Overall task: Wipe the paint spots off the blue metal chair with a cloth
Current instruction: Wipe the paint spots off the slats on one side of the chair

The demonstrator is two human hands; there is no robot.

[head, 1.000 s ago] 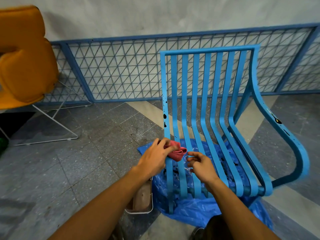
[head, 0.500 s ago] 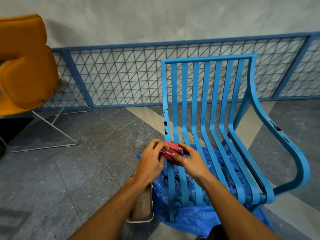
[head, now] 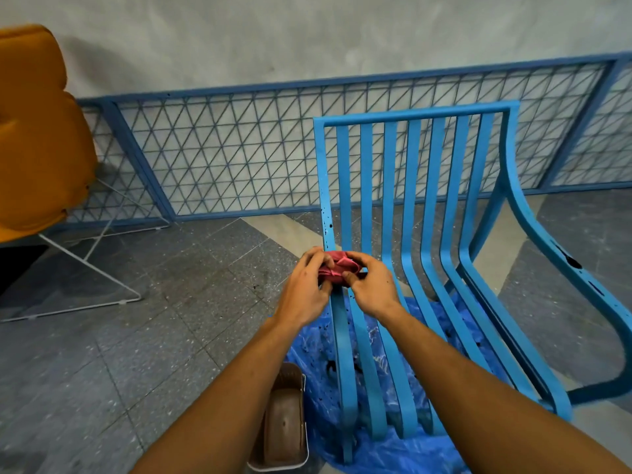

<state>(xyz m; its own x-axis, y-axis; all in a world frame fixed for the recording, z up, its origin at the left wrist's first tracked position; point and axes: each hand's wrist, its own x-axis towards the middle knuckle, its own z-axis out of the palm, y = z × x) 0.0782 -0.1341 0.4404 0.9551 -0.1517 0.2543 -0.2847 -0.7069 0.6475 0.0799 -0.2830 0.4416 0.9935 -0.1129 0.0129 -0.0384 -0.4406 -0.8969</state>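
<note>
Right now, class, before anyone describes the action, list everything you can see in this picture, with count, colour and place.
blue metal chair: one, blue, centre right
paint spots: several, black, chair's left upright and right armrest
cloth: one, red, bunched by the left upright
plastic sheet: one, blue, on floor under chair
tray: one, metal, floor beside the sheet
padded chair: one, orange, far left
mesh panels: several, blue, along the wall
left hand: one, grips the cloth
right hand: one, grips the cloth
</note>
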